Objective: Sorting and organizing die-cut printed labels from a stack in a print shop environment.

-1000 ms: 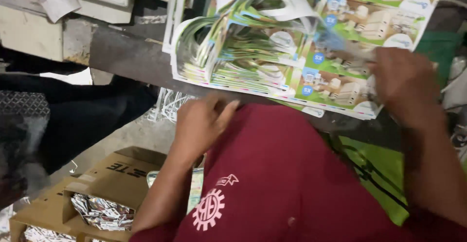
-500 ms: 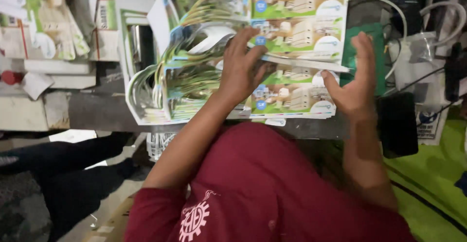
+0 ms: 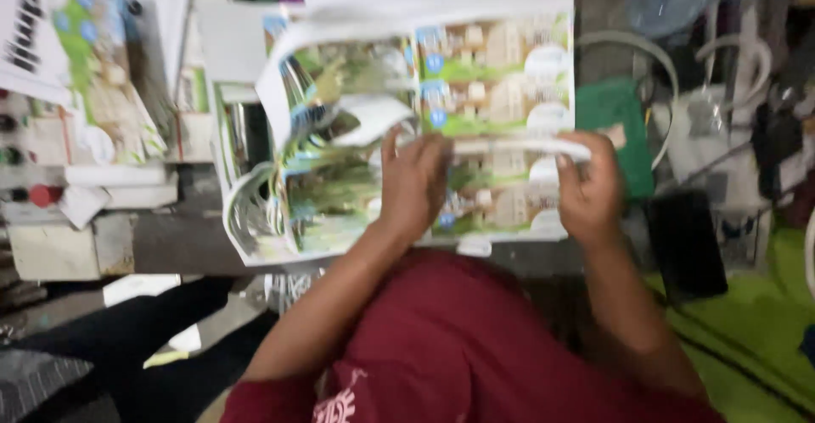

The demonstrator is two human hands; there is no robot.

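Currently, both hands are working a stack of printed sheets (image 3: 475, 126) lying on the grey work surface (image 3: 170, 240).

Left hand (image 3: 416, 187) is pressing flat on the stack's middle, fingers spread, apparently pinning the lower sheets so they do not slide. Right hand (image 3: 587, 187) is pinching the curled white edge of the top sheet (image 3: 518, 146) at the stack's right side, thumb under and fingers over, lifting it clear. Left of the stack, loose sheets (image 3: 280, 211) are curling upward. Right of the stack, a green pad (image 3: 618, 121) is lying flat. Below the stack, a maroon garment (image 3: 458, 346) is covering the person's lap.
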